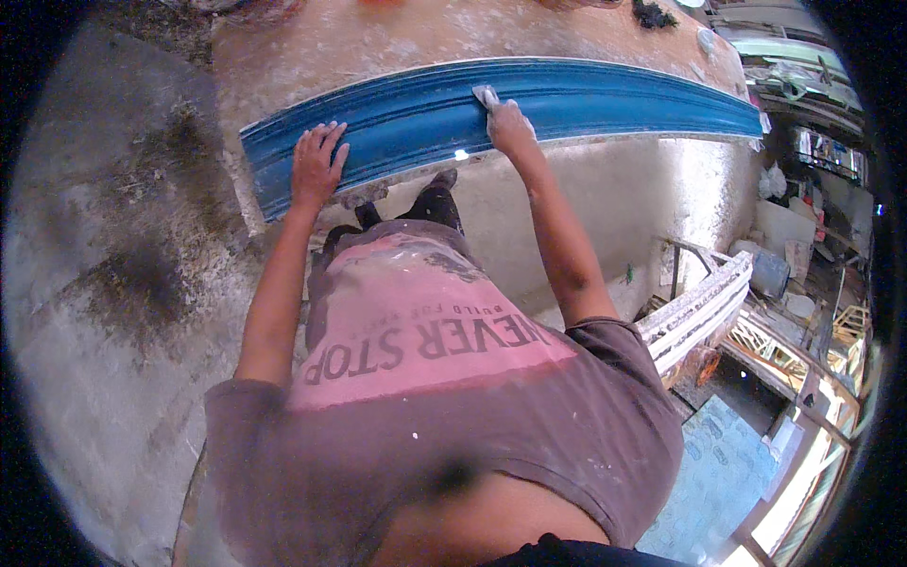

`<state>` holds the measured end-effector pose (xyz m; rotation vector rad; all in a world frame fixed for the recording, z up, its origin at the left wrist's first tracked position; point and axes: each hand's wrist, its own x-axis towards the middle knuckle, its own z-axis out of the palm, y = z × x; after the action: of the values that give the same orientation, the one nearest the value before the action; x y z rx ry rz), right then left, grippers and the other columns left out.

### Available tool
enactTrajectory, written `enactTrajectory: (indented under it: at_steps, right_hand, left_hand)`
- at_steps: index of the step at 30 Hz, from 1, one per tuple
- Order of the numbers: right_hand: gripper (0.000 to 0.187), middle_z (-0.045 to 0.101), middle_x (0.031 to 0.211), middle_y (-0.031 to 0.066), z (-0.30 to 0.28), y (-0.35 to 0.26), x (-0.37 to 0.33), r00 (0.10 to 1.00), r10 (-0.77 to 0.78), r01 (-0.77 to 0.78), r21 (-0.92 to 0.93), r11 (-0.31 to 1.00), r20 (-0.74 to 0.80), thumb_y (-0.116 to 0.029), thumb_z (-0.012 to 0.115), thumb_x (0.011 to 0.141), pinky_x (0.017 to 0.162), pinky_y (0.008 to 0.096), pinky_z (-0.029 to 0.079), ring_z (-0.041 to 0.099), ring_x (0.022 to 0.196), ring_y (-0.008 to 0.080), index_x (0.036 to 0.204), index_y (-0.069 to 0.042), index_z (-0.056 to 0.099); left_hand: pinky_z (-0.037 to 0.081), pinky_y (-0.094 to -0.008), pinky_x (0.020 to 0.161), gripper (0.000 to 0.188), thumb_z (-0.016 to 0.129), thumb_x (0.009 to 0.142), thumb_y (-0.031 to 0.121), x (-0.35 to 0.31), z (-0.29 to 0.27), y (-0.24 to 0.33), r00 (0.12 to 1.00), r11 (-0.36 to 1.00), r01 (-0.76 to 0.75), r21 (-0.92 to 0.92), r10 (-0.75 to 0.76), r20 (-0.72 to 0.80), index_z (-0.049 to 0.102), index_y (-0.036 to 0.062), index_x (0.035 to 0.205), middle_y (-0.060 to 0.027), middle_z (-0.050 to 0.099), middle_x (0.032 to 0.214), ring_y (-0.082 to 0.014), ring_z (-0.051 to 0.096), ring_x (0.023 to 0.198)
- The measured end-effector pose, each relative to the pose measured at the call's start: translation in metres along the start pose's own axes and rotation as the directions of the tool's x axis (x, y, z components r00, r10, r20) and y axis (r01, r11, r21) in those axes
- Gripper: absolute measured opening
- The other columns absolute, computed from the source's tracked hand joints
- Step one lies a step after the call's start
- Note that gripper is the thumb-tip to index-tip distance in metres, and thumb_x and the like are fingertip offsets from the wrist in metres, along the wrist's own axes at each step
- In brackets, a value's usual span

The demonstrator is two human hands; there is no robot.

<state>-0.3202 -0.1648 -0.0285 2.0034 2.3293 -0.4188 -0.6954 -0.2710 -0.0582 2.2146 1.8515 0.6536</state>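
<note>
A long blue ridged moulding, like a cornice mould, lies across a work surface in front of me. Its rims are pale, and it looks bowed in this wide view. My left hand rests near the left end, its fingers stretched out on the blue face with nothing held. Around a small whitish scraper-like tool my right hand is closed, close to the middle of the moulding. The tool's tip meets the blue surface. Fingers hide most of its handle, so its exact kind is unclear.
Beyond the moulding stretches a brownish, white-smeared tabletop, with a dark clump at its far right. Stained concrete floor spreads to the left. White moulded lengths, a bluish container and a light blue sheet are at right.
</note>
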Motion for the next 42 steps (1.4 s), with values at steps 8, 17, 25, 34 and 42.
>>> enactTrajectory:
  at_steps: [8,17,25,34,42]
  right_hand:
    - [0.048,0.061,0.110,0.0310,0.011,0.010,-0.002,1.000,-0.004,0.004,0.033,0.999,-0.005,-0.014,0.041,0.099,0.085,0.0568,0.054,0.067,0.097,0.0490,0.146,-0.018,0.045]
    - [0.042,0.062,0.107,0.0317,0.011,-0.025,0.000,0.996,0.060,-0.053,0.097,0.994,-0.069,-0.026,0.039,0.104,0.081,0.0558,0.055,0.067,0.094,0.0481,0.144,-0.017,0.046]
    - [0.047,0.064,0.107,0.0285,0.028,-0.014,0.006,0.999,0.032,-0.031,0.052,0.998,-0.017,-0.028,0.046,0.103,0.082,0.0539,0.056,0.067,0.095,0.0455,0.147,-0.015,0.045]
    - [0.042,0.065,0.090,0.0309,0.017,-0.005,0.012,0.993,-0.087,0.094,0.097,0.991,-0.077,-0.023,0.051,0.100,0.073,0.0578,0.051,0.064,0.080,0.0509,0.140,-0.009,0.052]
    - [0.045,0.064,0.101,0.0288,0.020,-0.019,0.005,0.994,-0.104,0.105,0.092,0.990,-0.015,-0.031,0.047,0.103,0.076,0.0556,0.056,0.067,0.088,0.0471,0.145,-0.015,0.046]
  left_hand:
    - [0.035,-0.0468,0.115,0.035,0.059,0.098,0.030,0.003,-0.005,0.002,0.999,1.000,-0.021,-0.012,0.021,-0.046,0.064,0.0169,0.130,-0.0076,0.059,0.134,-0.0293,0.053,0.128]
    - [0.037,-0.0469,0.114,0.034,0.061,0.097,0.029,0.003,-0.003,0.000,0.998,1.000,-0.023,-0.021,0.022,-0.062,0.065,0.0160,0.128,-0.0075,0.061,0.133,-0.0294,0.053,0.128]
    - [0.036,-0.0473,0.114,0.034,0.060,0.097,0.030,0.005,-0.007,0.005,0.999,0.999,-0.016,-0.034,0.014,-0.039,0.065,0.0167,0.128,-0.0075,0.061,0.134,-0.0295,0.053,0.130]
    - [0.036,-0.0471,0.114,0.033,0.061,0.096,0.030,0.006,-0.004,0.003,0.998,0.999,-0.016,-0.035,0.014,-0.059,0.065,0.0161,0.127,-0.0073,0.061,0.133,-0.0296,0.054,0.128]
    - [0.037,-0.0461,0.114,0.033,0.060,0.097,0.030,0.004,-0.004,0.003,0.998,1.000,-0.021,-0.006,0.021,-0.065,0.065,0.0166,0.126,-0.0069,0.061,0.132,-0.0288,0.054,0.127]
